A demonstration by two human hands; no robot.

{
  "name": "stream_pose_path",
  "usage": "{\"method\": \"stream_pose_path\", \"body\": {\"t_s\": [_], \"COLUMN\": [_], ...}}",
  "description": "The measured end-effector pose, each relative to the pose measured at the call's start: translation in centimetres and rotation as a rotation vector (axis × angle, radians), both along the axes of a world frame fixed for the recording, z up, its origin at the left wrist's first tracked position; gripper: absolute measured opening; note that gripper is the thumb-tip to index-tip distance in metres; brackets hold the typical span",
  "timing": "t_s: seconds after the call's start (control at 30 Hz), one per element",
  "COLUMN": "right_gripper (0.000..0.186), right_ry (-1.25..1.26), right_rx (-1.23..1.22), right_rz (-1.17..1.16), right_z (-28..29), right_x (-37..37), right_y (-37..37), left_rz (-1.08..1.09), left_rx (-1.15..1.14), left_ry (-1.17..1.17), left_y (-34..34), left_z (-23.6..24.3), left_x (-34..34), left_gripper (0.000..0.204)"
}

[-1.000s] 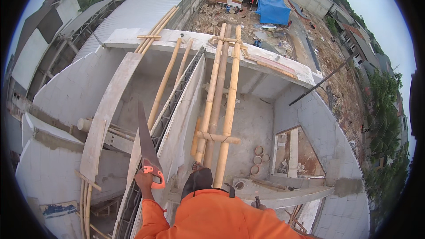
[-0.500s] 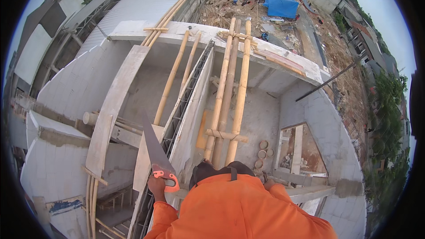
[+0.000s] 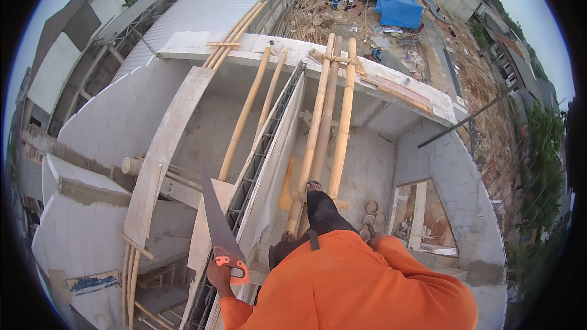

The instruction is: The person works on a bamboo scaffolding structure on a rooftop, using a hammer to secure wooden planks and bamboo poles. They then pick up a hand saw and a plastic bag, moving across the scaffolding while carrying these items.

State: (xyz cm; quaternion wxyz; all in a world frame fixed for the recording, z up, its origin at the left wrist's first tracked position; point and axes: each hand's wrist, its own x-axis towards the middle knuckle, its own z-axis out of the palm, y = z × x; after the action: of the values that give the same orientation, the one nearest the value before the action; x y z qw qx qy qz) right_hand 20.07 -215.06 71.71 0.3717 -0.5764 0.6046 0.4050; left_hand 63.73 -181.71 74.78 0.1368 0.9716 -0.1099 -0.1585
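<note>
My left hand (image 3: 219, 276) grips a hand saw (image 3: 221, 223) by its orange handle. The broad blade points up and away, above the reinforcement bars of a wall top. At my right side, my right hand (image 3: 375, 241) is partly hidden by the orange sleeve. Its fingers look closed around a small dark thing that I cannot make out. Beneath my feet (image 3: 313, 186) lies a narrow walkway of bamboo poles (image 3: 321, 122), lashed to crosspieces. One foot is ahead on the poles; the other is close to my body.
Deep rooms with grey block walls (image 3: 443, 171) drop away on both sides. To the left run a long plank (image 3: 171, 122) and a steel rebar cage (image 3: 269, 137). A white concrete beam (image 3: 263, 46) crosses the far end. Round rings (image 3: 372, 208) lie below on the right.
One foot has stepped forward along the bamboo poles, and my body leans farther over them. The saw stays in my left hand, shifted slightly with the view.
</note>
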Motion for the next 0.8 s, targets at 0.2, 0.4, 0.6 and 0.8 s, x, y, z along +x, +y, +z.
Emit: {"method": "stream_pose_path", "body": {"t_s": [0.2, 0.4, 0.6, 0.8], "right_gripper": [0.055, 0.053, 0.054, 0.060], "right_ry": [-0.064, 0.031, 0.057, 0.048], "right_rx": [-0.135, -0.113, 0.127, 0.272], "right_rz": [-0.030, 0.099, 0.164, 0.209], "right_z": [2.6, -4.3, -6.0, -12.6], "right_x": [4.5, 2.5, 0.0, -1.9], "right_y": [-6.4, -7.2, -8.1, -12.6], "left_rz": [0.030, -0.010, -0.008, -0.043], "left_rx": [0.087, 0.105, 0.103, 0.215], "left_ry": [0.013, -0.008, 0.012, -0.067], "left_y": [-0.2, -0.5, -0.9, -1.5], "left_z": [0.3, -0.5, -0.3, -2.2], "left_x": [0.1, 0.5, 0.3, 0.7], "left_gripper": [0.019, 0.019, 0.020, 0.026]}}
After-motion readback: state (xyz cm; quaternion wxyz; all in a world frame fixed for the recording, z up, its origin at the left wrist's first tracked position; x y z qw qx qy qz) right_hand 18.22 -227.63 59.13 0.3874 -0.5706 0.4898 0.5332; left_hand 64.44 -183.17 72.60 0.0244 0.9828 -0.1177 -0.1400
